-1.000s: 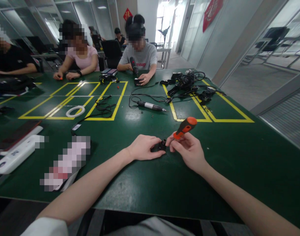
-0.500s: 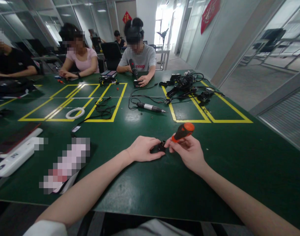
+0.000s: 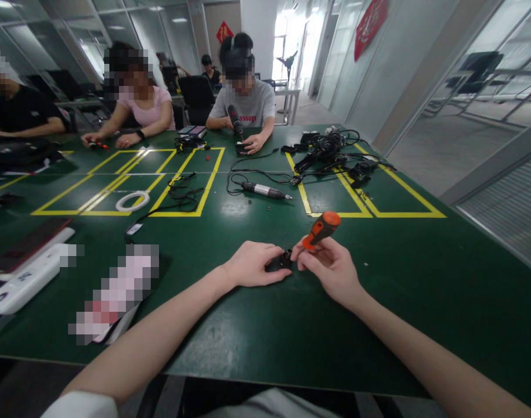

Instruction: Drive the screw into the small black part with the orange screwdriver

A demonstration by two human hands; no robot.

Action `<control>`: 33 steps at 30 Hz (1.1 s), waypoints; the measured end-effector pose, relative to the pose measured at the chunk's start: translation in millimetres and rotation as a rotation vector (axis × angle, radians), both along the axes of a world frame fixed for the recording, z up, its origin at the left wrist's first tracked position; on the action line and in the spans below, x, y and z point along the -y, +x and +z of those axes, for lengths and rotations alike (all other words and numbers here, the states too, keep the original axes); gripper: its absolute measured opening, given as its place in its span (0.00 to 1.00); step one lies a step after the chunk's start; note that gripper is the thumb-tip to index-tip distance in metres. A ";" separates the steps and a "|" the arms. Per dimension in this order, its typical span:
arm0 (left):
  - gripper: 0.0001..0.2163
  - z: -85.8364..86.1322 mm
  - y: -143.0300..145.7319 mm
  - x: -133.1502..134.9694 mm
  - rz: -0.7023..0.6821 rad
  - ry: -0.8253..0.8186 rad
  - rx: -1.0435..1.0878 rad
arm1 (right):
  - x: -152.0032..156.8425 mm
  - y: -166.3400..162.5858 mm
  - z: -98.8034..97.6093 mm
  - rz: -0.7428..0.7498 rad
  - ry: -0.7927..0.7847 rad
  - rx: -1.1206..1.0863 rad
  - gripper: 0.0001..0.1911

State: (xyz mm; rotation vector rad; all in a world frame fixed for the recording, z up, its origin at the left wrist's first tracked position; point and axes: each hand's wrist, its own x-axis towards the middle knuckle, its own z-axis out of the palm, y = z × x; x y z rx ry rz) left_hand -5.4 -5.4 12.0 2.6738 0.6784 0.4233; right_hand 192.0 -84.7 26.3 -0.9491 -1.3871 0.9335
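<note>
Black part [image 3: 277, 264] on the green table [image 3: 230, 342] — work seemingly under way.
Left hand [image 3: 253, 264] grasps it from nine o'clock; right hand [image 3: 332, 270], at three, holds an orange-and-black screwdriver [image 3: 321, 229] — probably unfinished, what remains unclear; a corded tool [image 3: 264, 190] lies near twelve.

Both forearms [image 3: 173, 316] angle inward; the left grip [image 3: 254, 264] curves round, the right grip [image 3: 328, 268] pinches just beside it.

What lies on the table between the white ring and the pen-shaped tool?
Black cords and yellow tape strips, seen in the head view.
</note>
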 end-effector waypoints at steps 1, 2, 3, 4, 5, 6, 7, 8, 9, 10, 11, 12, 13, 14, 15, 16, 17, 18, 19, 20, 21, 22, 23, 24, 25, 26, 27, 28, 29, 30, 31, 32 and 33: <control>0.14 0.1 0.0 0.0 0.000 0.000 -0.002 | -0.1 -0.3 0.2 -0.014 -0.011 0.011 0.20; 0.14 0.1 -0.1 0.0 0.001 0.000 -0.004 | -0.4 -0.6 0.6 -0.027 -0.020 0.022 0.21; 0.14 0.1 -0.3 0.0 0.001 0.000 -0.005 | -0.9 -0.7 1.3 -0.039 -0.022 0.030 0.21; 0.14 0.0 -0.5 0.1 0.002 0.000 -0.005 | -1.5 -0.6 2.1 -0.049 -0.019 0.034 0.21; 0.15 -0.1 -0.6 0.1 0.002 -0.001 -0.004 | -2.2 -0.4 2.8 -0.058 -0.012 0.034 0.22; 0.15 -0.3 -0.8 0.2 0.001 -0.002 -0.003 | -2.8 -0.2 3.4 -0.064 -0.006 0.030 0.22; 0.15 -0.5 -0.9 0.2 0.001 -0.002 -0.002 | -3.4 0.1 3.6 -0.066 -0.002 0.026 0.22; 0.15 -0.6 -0.9 0.2 0.000 -0.003 -0.001 | -3.8 0.3 3.4 -0.062 -0.002 0.021 0.22; 0.15 -0.8 -0.9 0.2 -0.002 -0.004 0.001 | -4.0 0.4 2.9 -0.055 -0.005 0.017 0.22; 0.15 -0.8 -0.9 0.1 -0.003 -0.005 0.001 | -4.1 0.5 2.0 -0.045 -0.010 0.011 0.22; 0.14 -0.6 -0.8 0.1 -0.005 -0.006 0.002 | -4.0 0.4 0.9 -0.034 -0.013 0.004 0.22; 0.14 -0.4 -0.7 0.1 -0.006 -0.007 0.002 | -3.7 0.2 -0.3 -0.024 -0.012 -0.005 0.21; 0.13 -0.1 -0.6 0.2 -0.006 -0.008 0.002 | -3.4 -0.1 -1.5 -0.019 -0.009 -0.017 0.21; 0.13 0.2 -0.5 0.3 -0.006 -0.009 0.001 | -3.1 -0.3 -2.5 -0.020 -0.006 -0.029 0.20; 0.13 0.5 -0.4 0.4 -0.006 -0.009 0.000 | -2.8 -0.5 -3.2 -0.024 -0.005 -0.038 0.20; 0.13 0.7 -0.3 0.4 -0.006 -0.009 -0.002 | -2.5 -0.6 -3.5 -0.030 -0.008 -0.041 0.19; 0.13 0.8 -0.2 0.5 -0.004 -0.008 -0.003 | -2.5 -0.7 -3.4 -0.036 -0.014 -0.037 0.19; 0.13 0.7 -0.1 0.5 -0.003 -0.007 -0.004 | -2.5 -0.6 -2.9 -0.040 -0.019 -0.027 0.19; 0.13 0.5 0.0 0.5 -0.001 -0.006 -0.005 | -2.7 -0.5 -2.1 -0.043 -0.020 -0.014 0.20; 0.14 0.3 0.0 0.4 0.000 -0.004 -0.006 | -3.0 -0.4 -1.2 -0.044 -0.016 -0.002 0.20; 0.14 0.0 0.0 0.3 0.002 -0.001 -0.008 | -3.3 -0.3 -0.1 -0.046 -0.007 0.010 0.20; 0.14 -0.1 0.0 0.2 0.004 0.001 -0.009 | -3.7 -0.1 0.7 -0.048 0.002 0.018 0.21; 0.15 -0.2 -0.1 0.2 0.005 0.001 -0.010 | -4.0 0.0 1.4 -0.049 0.008 0.026 0.22; 0.15 -0.1 -0.2 0.2 0.005 0.001 -0.011 | -4.2 0.0 1.7 -0.049 0.009 0.031 0.22; 0.15 0.1 -0.3 0.2 0.004 0.001 -0.011 | -4.2 0.0 1.6 -0.047 0.007 0.032 0.22; 0.14 0.4 -0.4 0.3 0.001 -0.001 -0.010 | -4.1 -0.1 1.2 -0.043 0.004 0.029 0.22; 0.14 0.7 -0.5 0.4 -0.001 -0.002 -0.010 | -3.7 -0.3 0.5 -0.040 0.003 0.024 0.22; 0.14 1.0 -0.5 0.6 -0.003 -0.002 -0.008 | -3.3 -0.7 -0.3 -0.040 0.005 0.018 0.21; 0.14 1.2 -0.6 0.7 -0.005 -0.002 -0.008 | -2.8 -1.1 -1.1 -0.044 0.007 0.014 0.21; 0.14 1.4 -0.6 0.7 -0.005 -0.002 -0.007 | -2.3 -1.6 -1.7 -0.050 0.009 0.012 0.20; 0.14 1.4 -0.6 0.7 -0.003 -0.001 -0.007 | -1.9 -2.1 -2.1 -0.056 0.009 0.013 0.20; 0.14 1.4 -0.5 0.7 -0.002 0.000 -0.007 | -1.6 -2.5 -2.2 -0.062 0.008 0.013 0.20; 0.14 1.2 -0.5 0.6 0.000 0.001 -0.007 | -1.5 -2.8 -2.0 -0.067 0.008 0.014 0.20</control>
